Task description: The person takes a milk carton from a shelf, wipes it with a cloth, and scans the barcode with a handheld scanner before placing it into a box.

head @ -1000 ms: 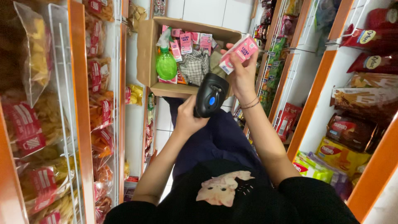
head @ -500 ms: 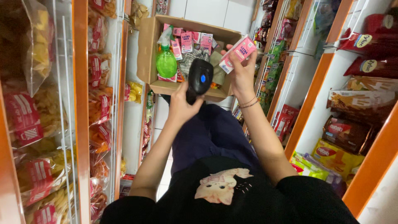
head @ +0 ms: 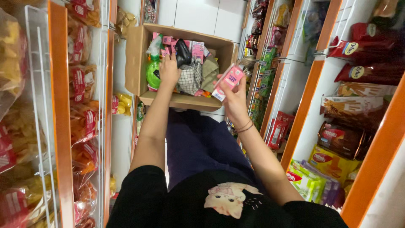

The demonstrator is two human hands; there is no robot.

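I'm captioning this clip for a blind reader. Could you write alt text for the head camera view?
Seen from above in a narrow shop aisle, a person's right hand holds up a small pink carton while the left hand reaches into an open cardboard box holding a green spray bottle, a black scanner and pink packets. Snack shelves line both sides.

Bright, even light from above fills the aisle, and the white floor tiles [head: 198,14] beyond the fingers look nearly washed out. Soft shadow sits inside the cardboard box [head: 137,63], under the left hand [head: 168,69]. The pink carton [head: 228,81] in the right hand [head: 234,101] reads fairly sharp, though slightly soft at its edges. Glare glints off the bagged snacks [head: 12,63] far left of the fingers, which are blurred and stretched by wide-angle distortion. The shelf rails [head: 57,105] bow outward towards the frame edges. The black shirt [head: 177,207] below is dark, with little detail.
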